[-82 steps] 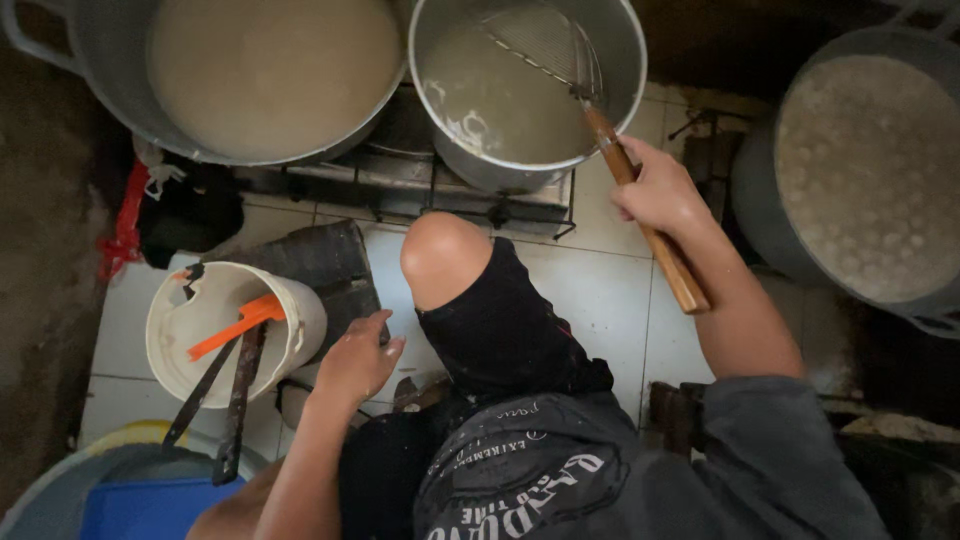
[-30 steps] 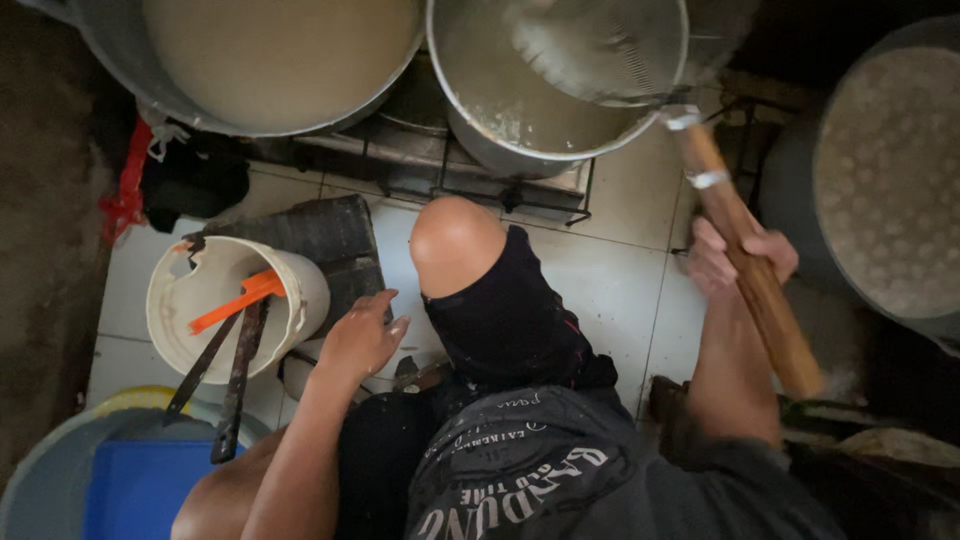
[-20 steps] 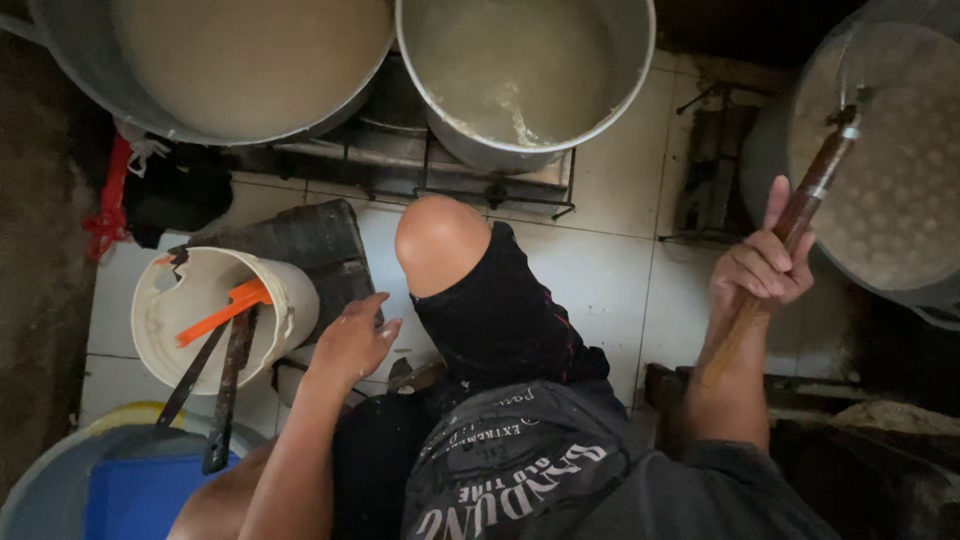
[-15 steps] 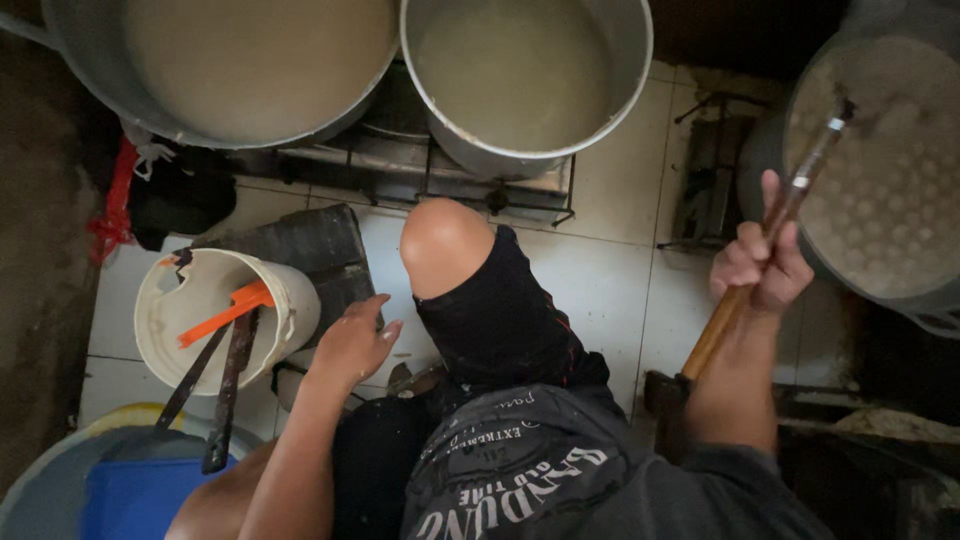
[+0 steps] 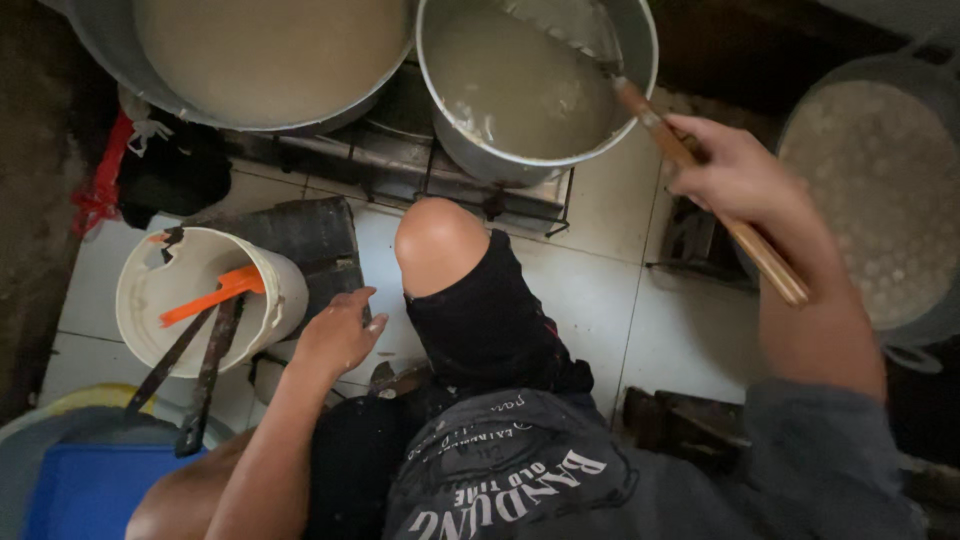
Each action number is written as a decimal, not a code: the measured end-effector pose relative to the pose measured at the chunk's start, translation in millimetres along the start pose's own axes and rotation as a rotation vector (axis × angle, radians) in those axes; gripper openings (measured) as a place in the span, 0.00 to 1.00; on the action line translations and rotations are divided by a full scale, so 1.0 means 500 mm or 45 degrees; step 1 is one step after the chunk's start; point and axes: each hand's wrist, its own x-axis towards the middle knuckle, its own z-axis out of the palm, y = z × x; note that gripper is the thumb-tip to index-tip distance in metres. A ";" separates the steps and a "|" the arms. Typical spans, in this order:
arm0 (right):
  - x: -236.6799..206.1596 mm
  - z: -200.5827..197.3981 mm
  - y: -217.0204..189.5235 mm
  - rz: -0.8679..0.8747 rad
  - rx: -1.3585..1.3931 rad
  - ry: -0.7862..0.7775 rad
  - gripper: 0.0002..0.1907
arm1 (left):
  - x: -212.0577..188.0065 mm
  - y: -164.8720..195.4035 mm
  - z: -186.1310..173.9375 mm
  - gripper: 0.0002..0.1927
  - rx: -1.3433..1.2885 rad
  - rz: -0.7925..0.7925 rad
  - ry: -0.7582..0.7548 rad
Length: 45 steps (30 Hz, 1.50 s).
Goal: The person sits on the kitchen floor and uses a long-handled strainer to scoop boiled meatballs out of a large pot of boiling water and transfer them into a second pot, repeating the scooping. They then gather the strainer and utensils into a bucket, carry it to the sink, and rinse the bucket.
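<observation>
Wooden-handled ladle, metal bowl dipping into my round steel pot; right hand fingers clamp it, left hand fingers loosely spread.

White tiled floor carries a black metal burner stand (two large metal pots sit on it), a cracked white plastic bucket beside a dark block, and a blue-lidded tub at the lower left

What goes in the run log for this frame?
right hand: grips wooden-handled skimmer, its head in middle pot | left hand: empty, beside white bucket
</observation>
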 end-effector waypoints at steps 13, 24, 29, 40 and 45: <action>0.106 -0.157 -0.176 0.279 -0.787 -0.415 0.34 | 0.014 -0.040 0.050 0.32 0.039 -0.089 -0.028; 0.297 -0.263 0.037 -0.051 0.282 -1.181 0.35 | -0.028 -0.001 0.034 0.32 -0.062 -0.151 0.066; 0.323 -0.249 0.149 -0.128 0.612 -1.252 0.37 | -0.030 0.014 0.018 0.31 -0.074 -0.136 0.117; 0.247 -0.190 0.343 -0.324 1.276 -1.209 0.40 | -0.005 0.002 0.029 0.30 -0.112 -0.039 0.111; 0.172 -0.160 0.417 -0.418 1.560 -1.052 0.41 | -0.001 -0.014 0.034 0.30 -0.135 -0.008 0.101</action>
